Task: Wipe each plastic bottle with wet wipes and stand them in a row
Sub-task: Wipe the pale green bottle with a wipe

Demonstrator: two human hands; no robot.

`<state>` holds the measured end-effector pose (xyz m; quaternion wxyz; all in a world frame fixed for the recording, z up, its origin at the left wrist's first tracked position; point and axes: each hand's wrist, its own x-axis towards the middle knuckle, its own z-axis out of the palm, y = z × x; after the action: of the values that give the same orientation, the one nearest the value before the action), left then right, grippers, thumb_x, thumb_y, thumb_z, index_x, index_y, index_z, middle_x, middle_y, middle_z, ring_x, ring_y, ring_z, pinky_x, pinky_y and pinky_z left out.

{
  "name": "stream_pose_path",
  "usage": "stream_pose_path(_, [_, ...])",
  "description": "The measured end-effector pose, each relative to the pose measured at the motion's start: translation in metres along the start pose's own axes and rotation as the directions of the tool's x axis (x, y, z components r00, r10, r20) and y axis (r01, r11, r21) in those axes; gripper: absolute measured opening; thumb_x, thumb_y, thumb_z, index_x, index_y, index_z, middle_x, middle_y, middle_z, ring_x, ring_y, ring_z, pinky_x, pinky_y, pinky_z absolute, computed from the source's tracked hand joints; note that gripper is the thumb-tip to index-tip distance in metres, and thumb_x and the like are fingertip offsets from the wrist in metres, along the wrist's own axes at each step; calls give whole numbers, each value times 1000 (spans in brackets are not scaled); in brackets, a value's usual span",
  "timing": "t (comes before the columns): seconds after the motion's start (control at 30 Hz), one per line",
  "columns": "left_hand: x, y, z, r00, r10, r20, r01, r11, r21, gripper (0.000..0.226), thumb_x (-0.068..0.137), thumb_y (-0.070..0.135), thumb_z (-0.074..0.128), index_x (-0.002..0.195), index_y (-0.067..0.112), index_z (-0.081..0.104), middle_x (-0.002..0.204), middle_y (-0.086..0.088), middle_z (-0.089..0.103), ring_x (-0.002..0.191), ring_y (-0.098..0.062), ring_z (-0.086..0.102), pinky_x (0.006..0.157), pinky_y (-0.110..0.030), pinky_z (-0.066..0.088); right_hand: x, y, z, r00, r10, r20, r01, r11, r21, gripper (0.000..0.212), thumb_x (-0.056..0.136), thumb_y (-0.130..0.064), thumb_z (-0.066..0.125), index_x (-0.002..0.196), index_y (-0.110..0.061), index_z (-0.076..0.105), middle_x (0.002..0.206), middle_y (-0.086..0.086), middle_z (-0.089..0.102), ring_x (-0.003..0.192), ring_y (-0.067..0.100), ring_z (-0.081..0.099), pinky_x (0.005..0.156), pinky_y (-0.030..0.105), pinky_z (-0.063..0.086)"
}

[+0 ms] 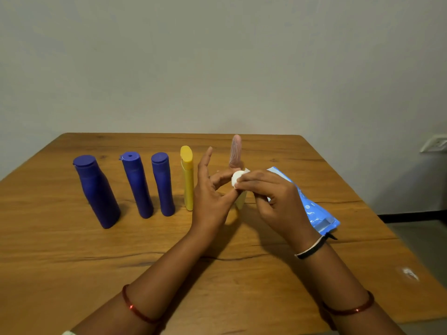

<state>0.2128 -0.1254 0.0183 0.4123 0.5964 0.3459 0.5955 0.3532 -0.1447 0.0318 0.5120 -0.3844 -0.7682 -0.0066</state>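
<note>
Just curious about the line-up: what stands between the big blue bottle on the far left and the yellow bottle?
In the head view, two slimmer blue bottles stand upright between the big blue bottle and the yellow bottle, with bare table in the gaps.

The one view sits on my head, looking forward and down over the wooden table point(72, 250) toward the plain wall point(217, 56) behind its far edge. It is close: my forearms enter from the bottom edge, and my left hand point(210, 199) and right hand point(273, 199) meet near the middle. The wide lens seems to bow the table's edges.
</note>
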Motion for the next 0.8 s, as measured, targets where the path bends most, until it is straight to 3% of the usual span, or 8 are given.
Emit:
stream_pose_path(0.17, [2, 2, 0, 1000, -24, 20, 25, 999, -40, 93, 76, 4, 77, 148, 25, 23, 101, 0, 74, 104, -13, 67, 95, -33, 51, 6, 17, -9, 996, 46, -80, -53, 995, -85, 37, 72, 16, 52, 94, -4, 74, 102, 5, 71, 102, 17, 64, 86, 38, 52])
stream_pose_path(0.3, [0, 2, 2, 998, -55, 14, 56, 996, -75, 86, 76, 2, 75, 145, 28, 30, 105, -3, 71, 103, -14, 68, 90, -33, 55, 11, 7, 1, 998, 40, -49, -41, 999, -24, 34, 79, -3, 46, 101, -5, 72, 107, 5, 69, 107, 12, 61, 93, 26, 48])
stream_pose_path(0.4, [1, 1, 2, 998, -57, 14, 58, 989, -136, 72, 81, -4, 69, 139, 24, 37, 107, -5, 70, 103, -15, 68, 89, -31, 54, 4, 1, 10, 994, 81, -71, -76, 995, 71, 35, 80, 3, 47, 104, -7, 71, 112, 2, 67, 112, 10, 59, 97, 21, 44])
stream_pose_path(0.6, [0, 2, 6, 999, -35, -4, 34, 985, -167, 48, 86, -3, 63, 124, 24, 53, 112, 1, 68, 108, -13, 64, 89, -31, 53, -12, 6, 7, 939, 325, -112, -276, 906, 323, 39, 84, 8, 57, 114, -15, 66, 117, -5, 66, 114, 9, 60, 96, 27, 47])
stream_pose_path(0.67, [2, 0, 6, 999, -7, -44, 1, 991, -132, 41, 89, 0, 61, 122, 24, 56, 113, 4, 66, 108, -12, 63, 91, -33, 52, -17, 9, 5, 913, 400, -82, -353, 874, 334, 44, 84, 10, 57, 113, -23, 66, 115, -7, 67, 113, 9, 60, 96, 29, 48])
stream_pose_path(0.8, [5, -2, 7, 996, -6, -92, -4, 994, -111, 32, 92, 3, 57, 115, 25, 60, 114, 4, 64, 109, -11, 61, 95, -38, 51, -23, 10, -2, 852, 523, -32, -488, 813, 318, 46, 85, 7, 60, 102, -35, 67, 103, -23, 68, 107, 0, 61, 95, 21, 47])
